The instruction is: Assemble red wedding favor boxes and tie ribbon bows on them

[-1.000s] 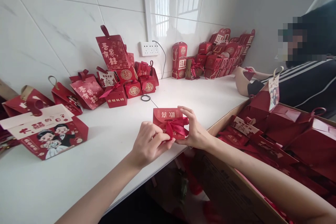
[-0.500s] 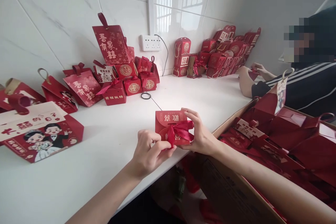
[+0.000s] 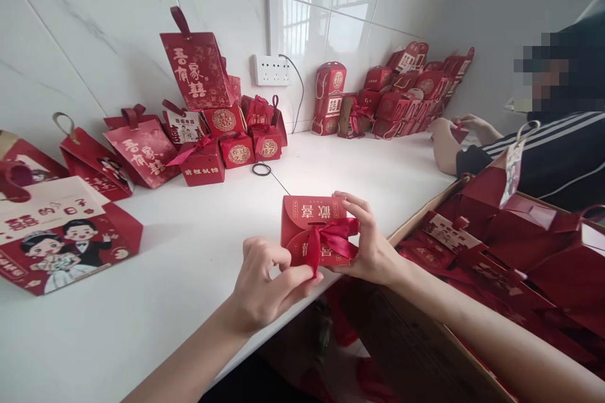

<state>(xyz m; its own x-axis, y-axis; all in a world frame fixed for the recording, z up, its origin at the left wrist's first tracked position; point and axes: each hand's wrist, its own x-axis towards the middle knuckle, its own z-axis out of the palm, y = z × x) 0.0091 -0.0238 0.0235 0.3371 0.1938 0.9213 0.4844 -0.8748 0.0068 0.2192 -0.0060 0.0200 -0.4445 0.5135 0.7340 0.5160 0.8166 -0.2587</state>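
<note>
A small red gift box (image 3: 297, 209) with gold lettering is held over the front edge of the white table (image 3: 189, 233). A dark red satin ribbon (image 3: 333, 236) is tied in a bow on its face. My right hand (image 3: 371, 242) grips the box by its right side, thumb below and fingers above. With thumb and fingers pinched, my left hand (image 3: 265, 283) holds a hanging tail of the ribbon at the box's lower left.
A cardboard carton (image 3: 425, 208) full of red boxes stands at the right. Red gift boxes (image 3: 198, 75) line the wall at left, with another pile (image 3: 392, 101) at back right. A black ring (image 3: 261, 169) lies on the table. A co-worker's hand (image 3: 472, 126) is at far right.
My left hand has moved slightly down with the ribbon tail, which now hangs a bit longer. The view has shifted a little, and the right hand still holds the box.
</note>
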